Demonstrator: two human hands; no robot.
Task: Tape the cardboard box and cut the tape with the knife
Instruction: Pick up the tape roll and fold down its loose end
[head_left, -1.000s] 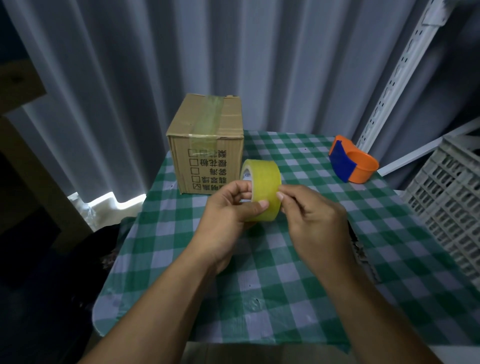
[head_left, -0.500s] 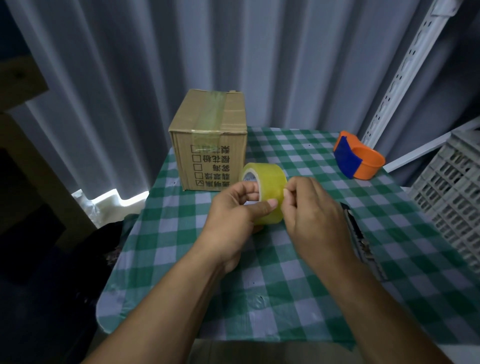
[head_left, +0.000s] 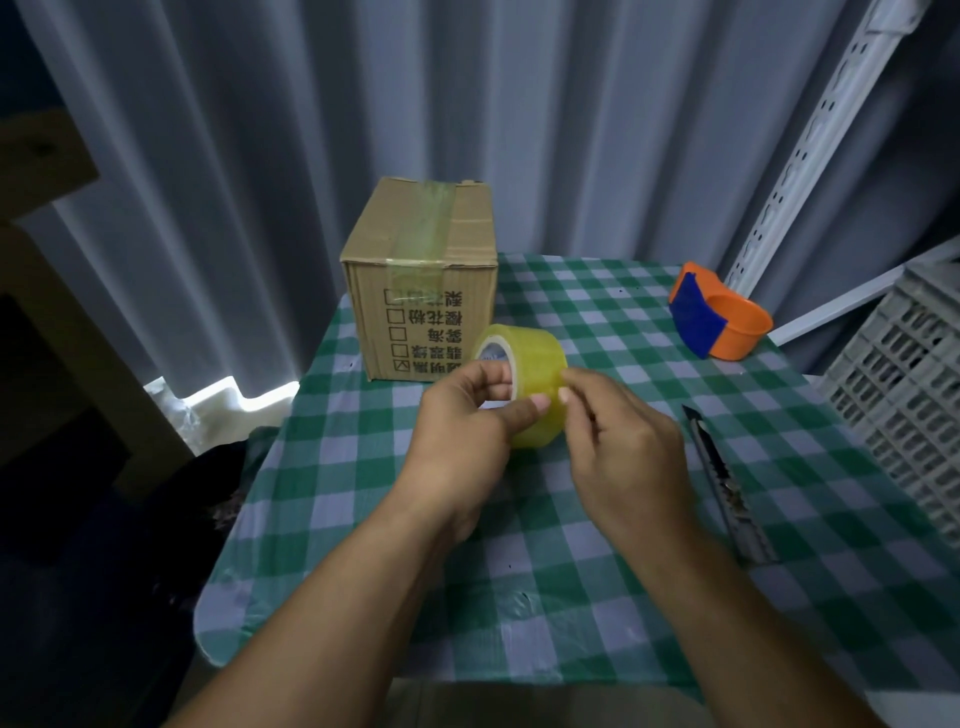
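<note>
The roll of tape (head_left: 524, 382), held above the table's middle with its axis crosswise, is clamped in the left hand (head_left: 467, 431) while the right hand (head_left: 623, 447) pinches its rim with fingers together, the cardboard box (head_left: 423, 280) lying beyond near the far left corner and the knife (head_left: 727, 483) nearer the right hand.

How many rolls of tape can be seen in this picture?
1: the yellow tape roll, held above the table between the left hand and the right hand. The orange dispenser may hide another.
</note>
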